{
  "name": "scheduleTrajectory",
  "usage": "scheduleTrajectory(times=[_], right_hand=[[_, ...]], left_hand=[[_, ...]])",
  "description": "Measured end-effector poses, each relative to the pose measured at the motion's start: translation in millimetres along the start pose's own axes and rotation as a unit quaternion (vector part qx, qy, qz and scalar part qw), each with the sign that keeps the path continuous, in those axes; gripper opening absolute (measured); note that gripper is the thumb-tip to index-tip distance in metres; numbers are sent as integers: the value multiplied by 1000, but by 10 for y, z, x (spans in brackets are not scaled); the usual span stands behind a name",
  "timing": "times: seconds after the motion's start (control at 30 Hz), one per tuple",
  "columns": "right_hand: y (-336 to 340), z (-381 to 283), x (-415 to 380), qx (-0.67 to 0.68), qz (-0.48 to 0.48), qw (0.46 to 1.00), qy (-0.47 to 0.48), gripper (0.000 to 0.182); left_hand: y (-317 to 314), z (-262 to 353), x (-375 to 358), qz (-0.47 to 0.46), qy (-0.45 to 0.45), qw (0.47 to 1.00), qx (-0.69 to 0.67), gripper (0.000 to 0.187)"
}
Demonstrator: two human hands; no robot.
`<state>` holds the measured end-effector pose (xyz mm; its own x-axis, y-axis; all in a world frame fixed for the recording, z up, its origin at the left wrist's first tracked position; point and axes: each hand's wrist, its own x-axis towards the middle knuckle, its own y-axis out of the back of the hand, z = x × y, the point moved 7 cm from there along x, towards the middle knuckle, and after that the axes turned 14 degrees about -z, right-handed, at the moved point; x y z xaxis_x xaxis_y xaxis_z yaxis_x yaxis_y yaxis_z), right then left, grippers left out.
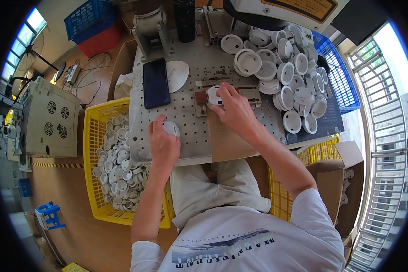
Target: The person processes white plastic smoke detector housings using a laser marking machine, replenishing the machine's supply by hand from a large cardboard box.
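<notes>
Wht caps (290, 72), blk phone (156, 84), yel basket (89, 158) w/ grid pattern, blu crate (344, 72), gry tabletop (192, 140) w/ dot pattern.

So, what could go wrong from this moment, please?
The loosely heaped white round caps may slide if something bumps them.

The cap in the left hand, near the table's edge, might slip into the yellow basket and mix with the parts there.

The right hand could leave its white piece crooked at the small fixture.
</notes>
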<state>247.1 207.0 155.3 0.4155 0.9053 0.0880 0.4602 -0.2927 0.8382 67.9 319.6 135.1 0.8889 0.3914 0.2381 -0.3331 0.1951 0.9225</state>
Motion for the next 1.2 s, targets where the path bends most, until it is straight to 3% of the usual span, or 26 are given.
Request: scheduleTrajectory(times=[0.07, 0.23, 0.4, 0.5, 0.57, 0.67, 0.8, 0.87, 0.97, 1.03, 1.13, 1.2], right_hand=[[23, -39, -107, -11, 26, 1000, -1, 36], [7, 223, -257, -22, 73, 991, -109, 41], [47, 276, -266, 2, 108, 989, -103, 41], [36, 270, -303, 6, 119, 988, -93, 40], [66, 249, -342, 4, 132, 988, -76, 38], [78, 301, -417, 56, 125, 989, -62, 33], [53, 381, -498, 88, 130, 985, -69, 23], [78, 387, -500, 90, 138, 984, -71, 21], [68, 395, -487, 98, 129, 984, -68, 18], [61, 404, -495, 101, 139, 984, -57, 17], [90, 381, -525, 102, 157, 982, -33, 15], [115, 360, -605, 101, 159, 982, -28, 13]], left_hand=[[-2, -11, 1, 1, -5, 1000, -1, 17], [0, -1, -4, -2, 10, 1000, -9, 16], [-58, -48, -17, -8, -3, 1000, 12, 6], [-72, -86, -36, -6, 6, 1000, -14, 13], [-53, -144, -46, 8, 19, 998, -64, 35], [214, -130, -272, 56, 24, 992, -111, 47], [634, -631, -907, 136, 149, 966, -161, 49], [673, -1126, -1316, 149, 224, 957, -108, 47], [590, -1864, -1883, 118, 268, 955, -49, 45], [447, -2318, -2206, 91, 343, 935, -8, 44], [485, -2370, -2220, 90, 385, 918, 29, 44], [470, -2212, -1989, 106, 349, 931, 14, 45]])
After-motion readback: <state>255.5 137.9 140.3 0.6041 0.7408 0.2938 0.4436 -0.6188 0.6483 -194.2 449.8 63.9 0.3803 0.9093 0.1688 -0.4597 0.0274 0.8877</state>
